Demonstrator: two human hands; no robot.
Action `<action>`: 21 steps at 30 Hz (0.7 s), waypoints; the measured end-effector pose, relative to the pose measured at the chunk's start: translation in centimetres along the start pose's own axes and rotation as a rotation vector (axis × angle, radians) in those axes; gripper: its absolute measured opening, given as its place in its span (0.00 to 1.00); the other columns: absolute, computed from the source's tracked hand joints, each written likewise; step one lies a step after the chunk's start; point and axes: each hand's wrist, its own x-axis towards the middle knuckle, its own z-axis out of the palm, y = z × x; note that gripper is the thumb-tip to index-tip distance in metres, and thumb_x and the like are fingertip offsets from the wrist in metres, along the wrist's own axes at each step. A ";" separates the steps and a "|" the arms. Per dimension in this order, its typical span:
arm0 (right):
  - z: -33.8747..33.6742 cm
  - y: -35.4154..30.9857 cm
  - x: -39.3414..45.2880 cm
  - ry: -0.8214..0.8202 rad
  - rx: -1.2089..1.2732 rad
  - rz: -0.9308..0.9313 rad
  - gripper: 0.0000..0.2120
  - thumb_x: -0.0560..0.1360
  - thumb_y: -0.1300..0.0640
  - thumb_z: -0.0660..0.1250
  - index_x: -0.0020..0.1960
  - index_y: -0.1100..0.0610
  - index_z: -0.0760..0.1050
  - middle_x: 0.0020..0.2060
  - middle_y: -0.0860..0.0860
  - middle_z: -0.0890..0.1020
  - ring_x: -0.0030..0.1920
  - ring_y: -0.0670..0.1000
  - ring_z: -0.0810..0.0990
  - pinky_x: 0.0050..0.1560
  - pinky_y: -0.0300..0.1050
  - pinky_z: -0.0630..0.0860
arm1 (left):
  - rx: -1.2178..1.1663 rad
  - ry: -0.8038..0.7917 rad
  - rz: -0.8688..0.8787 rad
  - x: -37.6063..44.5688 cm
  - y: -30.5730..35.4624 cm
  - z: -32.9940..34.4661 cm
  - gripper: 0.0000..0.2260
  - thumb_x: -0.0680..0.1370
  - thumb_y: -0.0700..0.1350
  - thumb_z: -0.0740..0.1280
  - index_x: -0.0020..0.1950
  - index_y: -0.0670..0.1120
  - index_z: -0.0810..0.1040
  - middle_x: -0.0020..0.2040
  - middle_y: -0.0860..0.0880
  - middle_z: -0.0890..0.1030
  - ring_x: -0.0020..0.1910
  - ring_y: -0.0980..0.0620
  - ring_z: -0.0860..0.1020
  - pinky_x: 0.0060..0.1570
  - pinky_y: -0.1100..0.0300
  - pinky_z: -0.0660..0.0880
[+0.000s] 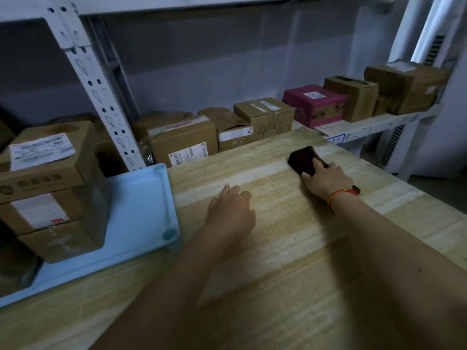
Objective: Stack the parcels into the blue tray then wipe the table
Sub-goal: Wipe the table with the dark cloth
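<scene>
Our right hand (pixel 326 179) presses the dark cloth (pixel 303 160) flat-fingered at the surface's (pixel 290 261) far right, unwiped wood stretching toward our idle, relaxed left hand (pixel 231 210).

Both bare forearms reach forward from the lower edge of the view. The left hand (pixel 231 210) lies palm down with its fingers loosely extended. The right hand (pixel 326 178), farther out, presses down with spread fingers, an orange-red band circling its wrist.
</scene>
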 end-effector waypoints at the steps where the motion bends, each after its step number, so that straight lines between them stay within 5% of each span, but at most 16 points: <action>1: 0.2 -0.2 0.2 0.012 0.003 0.003 0.27 0.80 0.40 0.52 0.76 0.50 0.57 0.72 0.62 0.64 0.71 0.63 0.64 0.67 0.60 0.66 | 0.004 0.009 -0.020 0.1 -0.7 -0.1 0.23 0.82 0.48 0.56 0.77 0.49 0.60 0.80 0.47 0.53 0.79 0.47 0.47 0.76 0.46 0.51; 7: 0.8 -3.0 0.1 0.108 0.028 -0.017 0.17 0.80 0.53 0.55 0.67 0.58 0.68 0.63 0.60 0.73 0.62 0.62 0.73 0.60 0.57 0.70 | -0.003 0.074 -0.141 0.1 -3.9 -1.4 0.22 0.81 0.44 0.56 0.76 0.49 0.61 0.79 0.46 0.54 0.78 0.46 0.47 0.75 0.44 0.49; 13: 2.2 -7.1 -1.3 0.149 0.047 -0.194 0.14 0.81 0.53 0.55 0.62 0.58 0.71 0.58 0.60 0.78 0.57 0.62 0.77 0.55 0.55 0.73 | -0.024 0.098 -0.192 -0.6 -6.1 -2.4 0.23 0.80 0.43 0.56 0.76 0.48 0.62 0.78 0.47 0.58 0.78 0.46 0.51 0.74 0.42 0.55; 21: 4.8 -15.2 -5.6 0.021 0.028 -0.592 0.19 0.83 0.51 0.55 0.72 0.52 0.67 0.66 0.56 0.75 0.63 0.59 0.74 0.58 0.53 0.73 | -0.140 0.248 -0.228 -3.3 -7.4 -4.1 0.21 0.79 0.38 0.58 0.73 0.45 0.67 0.73 0.46 0.66 0.75 0.47 0.57 0.70 0.49 0.60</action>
